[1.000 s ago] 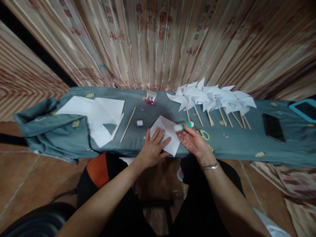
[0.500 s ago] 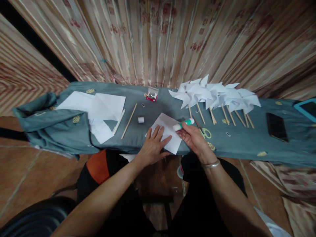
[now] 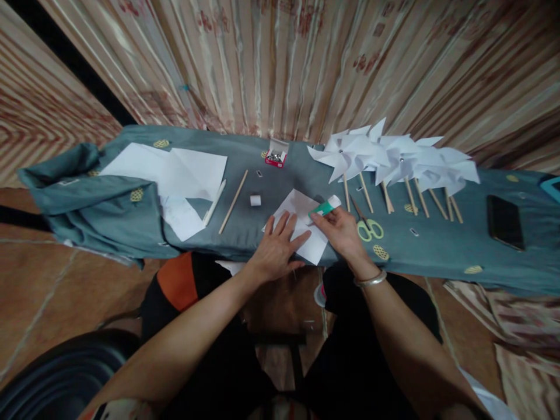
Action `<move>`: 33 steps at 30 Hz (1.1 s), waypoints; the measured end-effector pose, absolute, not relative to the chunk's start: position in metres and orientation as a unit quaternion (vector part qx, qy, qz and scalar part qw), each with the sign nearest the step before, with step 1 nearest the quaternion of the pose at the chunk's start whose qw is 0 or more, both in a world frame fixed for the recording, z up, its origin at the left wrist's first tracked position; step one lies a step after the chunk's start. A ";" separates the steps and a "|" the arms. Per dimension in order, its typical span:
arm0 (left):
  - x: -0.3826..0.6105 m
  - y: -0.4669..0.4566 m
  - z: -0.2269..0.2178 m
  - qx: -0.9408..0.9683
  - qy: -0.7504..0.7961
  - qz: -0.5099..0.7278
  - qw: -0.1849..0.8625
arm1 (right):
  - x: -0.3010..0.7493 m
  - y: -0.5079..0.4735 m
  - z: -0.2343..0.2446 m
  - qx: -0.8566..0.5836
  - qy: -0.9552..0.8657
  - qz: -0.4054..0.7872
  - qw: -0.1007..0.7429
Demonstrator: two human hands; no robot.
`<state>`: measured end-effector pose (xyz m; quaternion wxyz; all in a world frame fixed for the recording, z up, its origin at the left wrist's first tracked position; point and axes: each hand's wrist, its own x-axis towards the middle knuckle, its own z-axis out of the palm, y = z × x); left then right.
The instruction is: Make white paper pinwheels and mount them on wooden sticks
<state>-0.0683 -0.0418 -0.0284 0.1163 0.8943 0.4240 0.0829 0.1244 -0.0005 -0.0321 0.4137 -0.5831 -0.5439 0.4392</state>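
My left hand (image 3: 276, 248) lies flat with fingers spread on a white sheet of paper (image 3: 312, 248), pressing it on the cloth-covered table. In my right hand (image 3: 340, 230) is a green and white glue stick (image 3: 324, 208), tilted, its lower end at or close to the paper; the fingers hide that end. A small white cap (image 3: 255, 200) rests on the cloth left of the paper. A thin wooden stick (image 3: 233, 202) lies farther left. Scissors with light green handles (image 3: 370, 230) lie just right of my right hand.
Several white paper pinwheels (image 3: 394, 154) on wooden sticks lie at the back right. A red box (image 3: 275, 157) of small metal pieces stands behind the paper. White sheets (image 3: 196, 169) lie at left, a black phone (image 3: 505, 221) at right. A curtain (image 3: 271, 70) hangs behind the table.
My right hand has turned the glue stick, so its lower end points down-left at the paper and the other end up-right. My left hand stays on the paper. The view has shifted slightly.
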 end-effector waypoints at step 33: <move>-0.069 -0.041 -0.029 0.898 0.416 0.081 0.121 | 0.105 -0.011 -0.011 -0.627 -0.704 0.178 0.283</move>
